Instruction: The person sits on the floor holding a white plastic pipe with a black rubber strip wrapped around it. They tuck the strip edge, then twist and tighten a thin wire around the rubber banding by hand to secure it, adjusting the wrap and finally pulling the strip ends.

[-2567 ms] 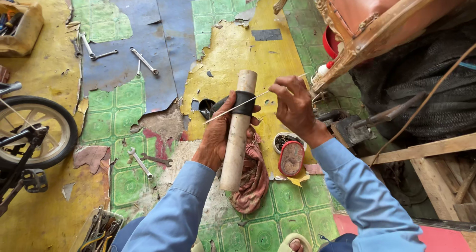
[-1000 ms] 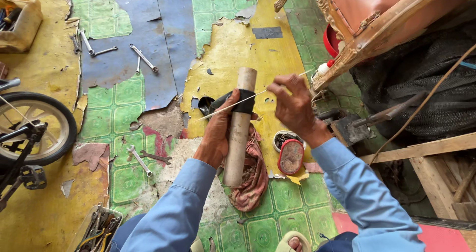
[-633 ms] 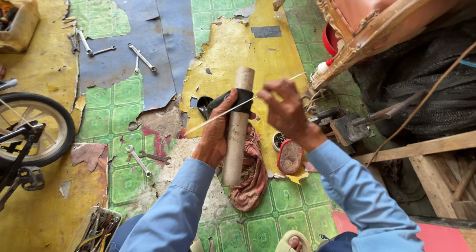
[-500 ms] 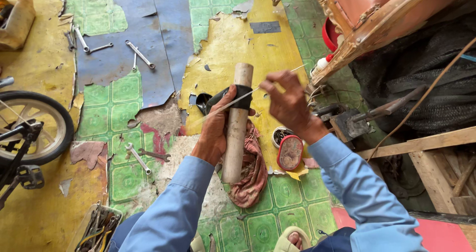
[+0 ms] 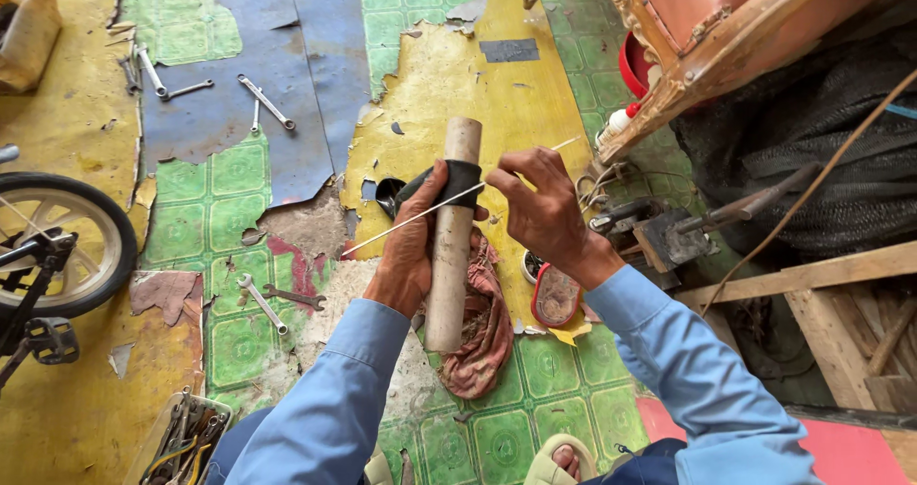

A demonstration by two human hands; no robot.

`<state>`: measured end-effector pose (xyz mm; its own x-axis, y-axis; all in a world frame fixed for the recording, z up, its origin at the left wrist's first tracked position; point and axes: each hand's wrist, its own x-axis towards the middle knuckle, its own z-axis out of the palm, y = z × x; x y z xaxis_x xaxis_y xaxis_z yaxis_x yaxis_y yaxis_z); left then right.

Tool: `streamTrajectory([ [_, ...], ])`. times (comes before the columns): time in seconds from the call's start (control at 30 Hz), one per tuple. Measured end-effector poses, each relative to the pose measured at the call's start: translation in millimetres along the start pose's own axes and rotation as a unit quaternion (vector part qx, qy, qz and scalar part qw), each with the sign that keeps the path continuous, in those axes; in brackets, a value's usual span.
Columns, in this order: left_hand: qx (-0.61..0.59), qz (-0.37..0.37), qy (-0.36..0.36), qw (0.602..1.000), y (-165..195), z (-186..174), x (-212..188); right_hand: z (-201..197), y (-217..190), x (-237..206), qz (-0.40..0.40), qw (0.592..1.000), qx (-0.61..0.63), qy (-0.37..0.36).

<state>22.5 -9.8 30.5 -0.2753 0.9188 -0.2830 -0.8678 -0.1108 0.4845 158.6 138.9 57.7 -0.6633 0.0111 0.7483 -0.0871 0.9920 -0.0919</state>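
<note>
We see our left hand [image 5: 409,246] wrapped around an upright wooden cylinder [image 5: 451,237] at centre, fingers pressing black rubber strip [image 5: 449,181] against it, our right hand [image 5: 546,213] just right, fingertips pinching thin pale stick [image 5: 420,215], stick's far end hidden behind fingers, cylinder's base resting on a red rag [image 5: 482,327].

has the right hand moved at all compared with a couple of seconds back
Yes. The right hand has gone up and slightly left along the thin stick, closer to the tan tube, and further from the red-rimmed tin on the floor.
</note>
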Motion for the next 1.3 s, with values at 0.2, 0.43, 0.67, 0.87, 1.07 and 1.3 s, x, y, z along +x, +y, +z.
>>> streamTrajectory([
  [0.2,-0.016,0.01,0.012,1.0,0,2,-1,0,0,0,0.031,0.999,-0.024,0.02],
  [0.43,-0.02,-0.003,-0.012,1.0,3,3,-4,-1,2,1,0.048,0.998,-0.024,0.014],
  [0.67,-0.012,-0.006,-0.019,1.0,3,4,-3,-3,-1,2,0.005,1.0,-0.007,-0.002],
  [0.87,-0.008,0.024,-0.009,1.0,4,1,-2,-2,0,-1,0.024,0.999,-0.018,0.011],
  [1.07,-0.034,-0.011,-0.01,0.999,2,-4,0,-1,1,1,0.033,0.999,-0.032,0.018],
  [1.3,-0.045,0.006,-0.047,0.998,-1,-6,3,-2,-4,1,0.01,1.0,-0.003,0.004],
])
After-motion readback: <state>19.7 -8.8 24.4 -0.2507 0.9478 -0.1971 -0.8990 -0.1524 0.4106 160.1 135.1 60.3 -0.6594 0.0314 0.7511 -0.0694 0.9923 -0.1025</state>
